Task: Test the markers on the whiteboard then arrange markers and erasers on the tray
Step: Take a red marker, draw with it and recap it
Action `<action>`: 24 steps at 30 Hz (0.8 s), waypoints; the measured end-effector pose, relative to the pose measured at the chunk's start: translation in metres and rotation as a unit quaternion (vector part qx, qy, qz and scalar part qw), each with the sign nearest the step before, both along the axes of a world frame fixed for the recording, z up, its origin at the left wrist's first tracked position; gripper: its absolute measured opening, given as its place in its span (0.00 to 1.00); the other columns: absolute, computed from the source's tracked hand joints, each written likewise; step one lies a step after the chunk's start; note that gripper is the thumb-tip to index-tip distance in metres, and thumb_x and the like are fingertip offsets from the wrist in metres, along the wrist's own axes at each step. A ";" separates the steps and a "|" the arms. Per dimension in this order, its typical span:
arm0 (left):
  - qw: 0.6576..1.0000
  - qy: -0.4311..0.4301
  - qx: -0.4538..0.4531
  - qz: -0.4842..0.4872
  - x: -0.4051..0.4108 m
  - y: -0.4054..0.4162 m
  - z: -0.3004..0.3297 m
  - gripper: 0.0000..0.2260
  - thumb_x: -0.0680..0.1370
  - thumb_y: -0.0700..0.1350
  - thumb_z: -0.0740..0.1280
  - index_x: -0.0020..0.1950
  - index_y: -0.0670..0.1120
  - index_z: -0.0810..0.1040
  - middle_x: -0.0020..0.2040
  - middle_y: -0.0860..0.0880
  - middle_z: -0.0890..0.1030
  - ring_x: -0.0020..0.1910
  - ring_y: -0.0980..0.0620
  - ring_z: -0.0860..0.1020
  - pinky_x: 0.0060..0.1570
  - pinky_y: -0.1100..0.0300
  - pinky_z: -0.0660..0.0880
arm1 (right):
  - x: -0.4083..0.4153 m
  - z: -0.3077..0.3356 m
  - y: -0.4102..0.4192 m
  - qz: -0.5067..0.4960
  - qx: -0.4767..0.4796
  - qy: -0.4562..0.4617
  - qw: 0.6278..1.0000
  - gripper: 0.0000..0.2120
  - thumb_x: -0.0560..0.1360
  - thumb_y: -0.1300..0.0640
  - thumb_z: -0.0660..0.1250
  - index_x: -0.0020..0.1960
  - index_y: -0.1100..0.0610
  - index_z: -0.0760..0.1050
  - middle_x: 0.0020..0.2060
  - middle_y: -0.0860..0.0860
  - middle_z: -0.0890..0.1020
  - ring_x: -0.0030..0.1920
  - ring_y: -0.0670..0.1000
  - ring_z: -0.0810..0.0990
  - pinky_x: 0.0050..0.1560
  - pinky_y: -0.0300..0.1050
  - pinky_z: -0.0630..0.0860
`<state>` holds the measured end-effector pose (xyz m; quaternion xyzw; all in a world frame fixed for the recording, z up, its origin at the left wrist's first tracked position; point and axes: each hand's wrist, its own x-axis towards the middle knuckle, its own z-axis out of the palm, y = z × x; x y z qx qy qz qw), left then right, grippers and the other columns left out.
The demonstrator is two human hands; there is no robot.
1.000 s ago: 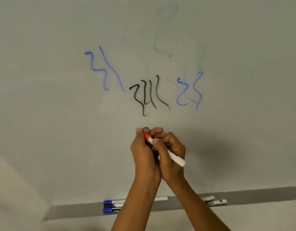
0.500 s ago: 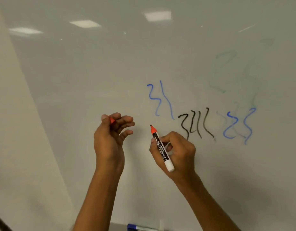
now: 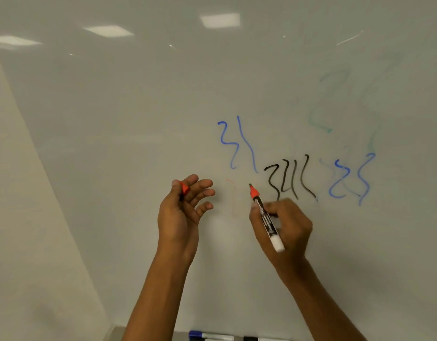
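My right hand (image 3: pixel 284 225) grips an uncapped red marker (image 3: pixel 266 219), its tip up against the whiteboard (image 3: pixel 114 119) just left of the black squiggles (image 3: pixel 290 177). A very faint reddish line (image 3: pixel 233 198) shows on the board left of the tip. My left hand (image 3: pixel 181 210) pinches the marker's red cap (image 3: pixel 184 188) between thumb and forefinger, the other fingers spread loosely. Blue squiggles (image 3: pixel 237 143) lie above, and more blue squiggles (image 3: pixel 350 179) to the right. At the bottom edge a blue-capped marker (image 3: pixel 207 336) and a black-capped marker (image 3: pixel 255 338) lie on the tray (image 3: pixel 116 334).
Faint green smears (image 3: pixel 335 107) remain on the board's upper right. A beige wall (image 3: pixel 20 217) borders the whiteboard on the left. Ceiling lights (image 3: pixel 220 20) reflect in the glossy top of the board.
The cap came off the red marker and my hands parted. My right hand has drawn a faint reddish stroke and now holds the tip nearer the black squiggles.
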<state>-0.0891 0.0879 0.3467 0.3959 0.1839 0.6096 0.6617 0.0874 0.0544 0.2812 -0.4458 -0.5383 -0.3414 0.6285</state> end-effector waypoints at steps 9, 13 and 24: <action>0.996 -0.027 -0.042 -0.068 0.027 -0.010 -0.016 0.10 0.83 0.47 0.56 0.48 0.47 0.74 0.49 0.42 0.85 0.43 0.47 0.83 0.38 0.57 0.78 | 0.011 -0.050 -0.020 -0.031 -0.060 0.049 0.997 0.12 0.69 0.58 0.75 0.32 0.62 0.76 0.27 0.51 0.77 0.27 0.50 0.74 0.27 0.51 0.73; 0.991 -0.028 -0.071 -0.108 0.045 -0.025 -0.030 0.10 0.82 0.46 0.58 0.48 0.45 0.76 0.51 0.42 0.85 0.46 0.47 0.83 0.40 0.57 0.79 | -0.001 -0.034 -0.058 0.089 -0.019 0.176 0.980 0.14 0.72 0.55 0.70 0.34 0.63 0.74 0.29 0.52 0.77 0.29 0.50 0.76 0.28 0.46 0.73; 0.963 -0.045 -0.129 -0.233 0.116 -0.071 -0.038 0.10 0.81 0.45 0.58 0.52 0.43 0.77 0.46 0.44 0.85 0.48 0.48 0.85 0.45 0.54 0.79 | 0.017 -0.023 -0.092 0.125 -0.029 0.124 0.984 0.14 0.71 0.59 0.70 0.32 0.67 0.73 0.31 0.53 0.77 0.32 0.53 0.77 0.31 0.49 0.75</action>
